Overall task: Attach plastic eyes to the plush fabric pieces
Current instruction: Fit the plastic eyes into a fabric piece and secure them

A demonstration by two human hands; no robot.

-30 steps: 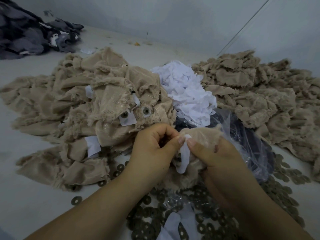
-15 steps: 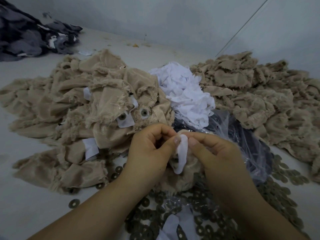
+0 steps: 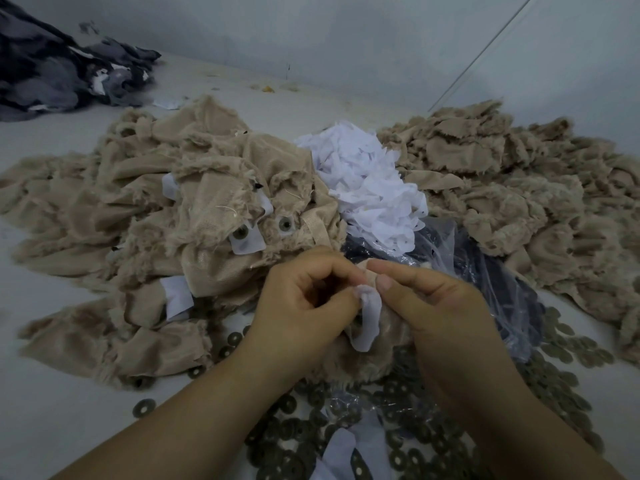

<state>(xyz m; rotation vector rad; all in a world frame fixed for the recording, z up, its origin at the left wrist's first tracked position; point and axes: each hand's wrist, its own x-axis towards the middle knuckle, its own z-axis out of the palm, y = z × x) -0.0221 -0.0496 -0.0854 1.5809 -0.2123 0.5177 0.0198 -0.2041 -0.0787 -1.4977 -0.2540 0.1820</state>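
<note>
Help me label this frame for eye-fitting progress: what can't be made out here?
- Any plastic eye in the fingers: head view, hidden by the left hand and right hand.
- Most of the held plush piece: covered by both hands and the white patch.
- Contents of the clear bag: dark, blurred behind glare.
- Washers: too small to see detail.
- Dark fabric pile: cut off by the left edge.

Both pinching now: left hand [image 3: 304, 299] and right hand [image 3: 429, 306] on white strip [image 3: 367, 320] over tan plush [image 3: 367, 362].
</note>
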